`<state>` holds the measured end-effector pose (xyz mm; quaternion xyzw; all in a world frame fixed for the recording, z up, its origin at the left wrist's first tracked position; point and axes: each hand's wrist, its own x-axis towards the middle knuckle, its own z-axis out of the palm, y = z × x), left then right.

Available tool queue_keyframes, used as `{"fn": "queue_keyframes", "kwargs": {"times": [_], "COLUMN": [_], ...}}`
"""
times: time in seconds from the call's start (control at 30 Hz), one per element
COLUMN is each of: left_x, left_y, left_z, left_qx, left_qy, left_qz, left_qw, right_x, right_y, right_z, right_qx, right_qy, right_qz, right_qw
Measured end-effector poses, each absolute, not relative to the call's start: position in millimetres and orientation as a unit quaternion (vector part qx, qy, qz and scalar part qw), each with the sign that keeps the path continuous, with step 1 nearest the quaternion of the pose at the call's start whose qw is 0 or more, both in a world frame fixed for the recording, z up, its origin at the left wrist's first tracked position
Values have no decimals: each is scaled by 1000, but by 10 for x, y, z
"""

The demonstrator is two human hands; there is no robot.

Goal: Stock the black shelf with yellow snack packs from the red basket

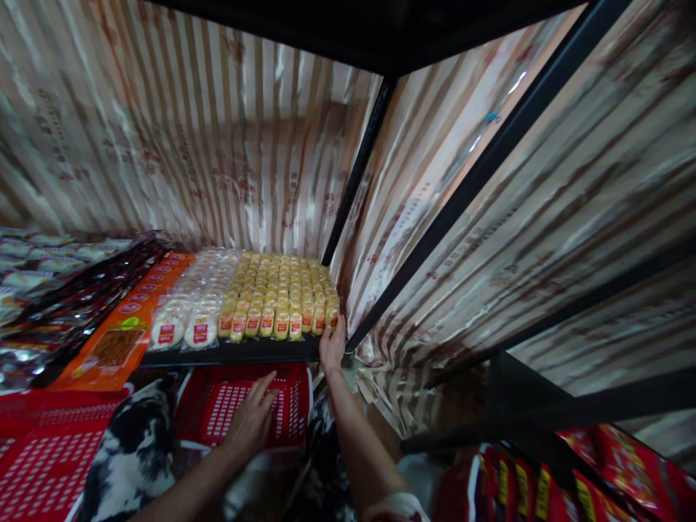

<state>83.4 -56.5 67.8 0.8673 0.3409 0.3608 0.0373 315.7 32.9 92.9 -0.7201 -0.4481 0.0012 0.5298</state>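
Note:
Rows of small yellow snack packets with red labels stand packed together on a black shelf. My right hand is at the front right corner of these rows, its thumb and fingers closed about the end packet. Below the shelf edge, my left hand hangs over a red perforated basket, with its fingers stretched out and nothing in them. To the left of the yellow packets are clear-wrapped round white snacks with red labels.
Further left lie an orange snack bag, dark shiny packs and another red basket. Black metal posts and striped sheeting enclose the corner. Red bags fill the lower right.

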Motion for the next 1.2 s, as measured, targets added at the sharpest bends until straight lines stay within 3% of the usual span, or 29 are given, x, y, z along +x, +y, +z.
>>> {"fn": "queue_keyframes", "kwargs": {"times": [0.37,0.73,1.2], "left_x": [1656,2404,2352], "left_y": [51,673,756], "left_z": [1283,1135,1043], "left_qx": [913,947,957], "left_qy": [292,235,202], "left_qz": [284,200,191], "left_qw": [27,-83,-77], "right_x": [3159,3202,3330], "right_y": [304,328,741], "right_z": [1065,1032,1379], "right_qx": [-700,-662,-719], "right_qy": [-366,-304,-337], "right_qz": [152,195,184], "right_qw": [594,656,580]}}
